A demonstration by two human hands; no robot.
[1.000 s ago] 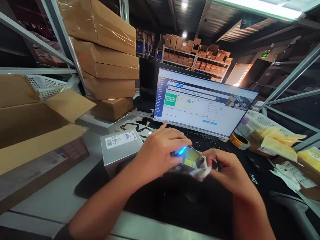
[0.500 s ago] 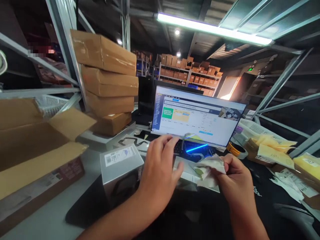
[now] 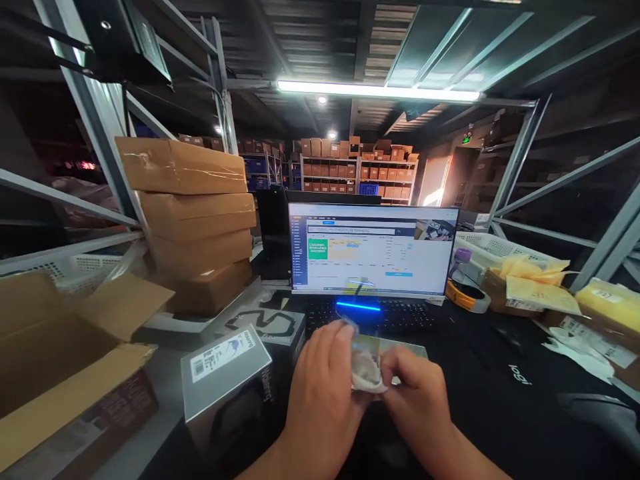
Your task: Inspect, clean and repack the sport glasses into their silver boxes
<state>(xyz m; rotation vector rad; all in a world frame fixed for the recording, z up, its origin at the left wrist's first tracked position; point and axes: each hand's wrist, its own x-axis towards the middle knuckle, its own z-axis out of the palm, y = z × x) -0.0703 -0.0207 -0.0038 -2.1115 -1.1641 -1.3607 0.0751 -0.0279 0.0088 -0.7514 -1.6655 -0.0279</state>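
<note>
My left hand and my right hand are close together above the dark desk mat. Between them is a crumpled piece of whitish paper, partly hidden by my fingers. My right thumb and fingers pinch its right side. The left fingers are curled against its other side. Just behind the hands lies a flat, pale box, mostly covered by them. To the left stands a silver-grey box with a white barcode label. A second grey box with a black looped picture sits behind it.
Ahead are a lit monitor and a black keyboard. An open carton and a stack of brown boxes stand left. On the right are an orange tape roll, yellow packets and a scanner-like grey device.
My left hand has come in from hovering open to the paper. My right hand has brought the paper left and bunched it smaller. The camera view has levelled and tilted up.
</note>
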